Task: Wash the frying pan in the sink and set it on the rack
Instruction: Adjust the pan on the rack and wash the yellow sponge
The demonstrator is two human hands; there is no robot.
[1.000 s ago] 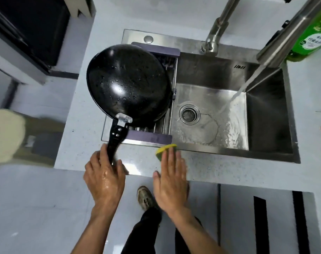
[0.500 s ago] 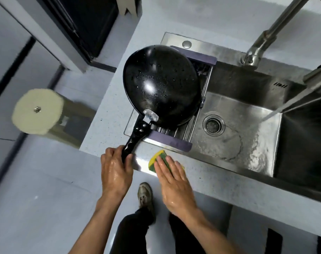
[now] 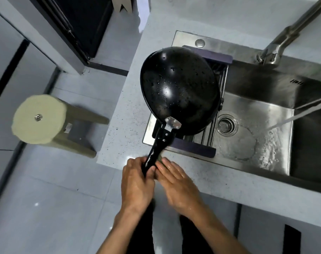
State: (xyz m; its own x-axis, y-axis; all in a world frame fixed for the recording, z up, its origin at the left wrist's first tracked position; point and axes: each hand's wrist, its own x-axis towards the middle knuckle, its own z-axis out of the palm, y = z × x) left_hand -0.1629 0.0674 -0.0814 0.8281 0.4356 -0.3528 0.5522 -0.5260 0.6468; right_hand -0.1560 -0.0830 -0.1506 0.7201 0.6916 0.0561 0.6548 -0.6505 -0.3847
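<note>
The pan (image 3: 180, 88) lies bottom-up and beaded with water on the rack (image 3: 194, 148), which spans the sink's (image 3: 257, 99) 9 o'clock end; its handle (image 3: 157, 147) juts toward 7 o'clock over the tabletop (image 3: 123, 110). The left hand (image 3: 136, 186) still has its grip clenched round the handle end. The right hand (image 3: 178, 182) has slid from 5 o'clock of the handle, where half a second ago it lay flat on a yellow-green sponge, until its straight fingers now touch the handle beside the left; the sponge is out of sight, probably beneath that hand, and whether the right holds anything cannot be told. Water still runs from the tap (image 3: 277, 46) into the basin at 3 o'clock. Judged from this, washing is done and the pan is placed; what remains is letting go of the handle, perhaps after a last wipe, and shutting off the water.
</note>
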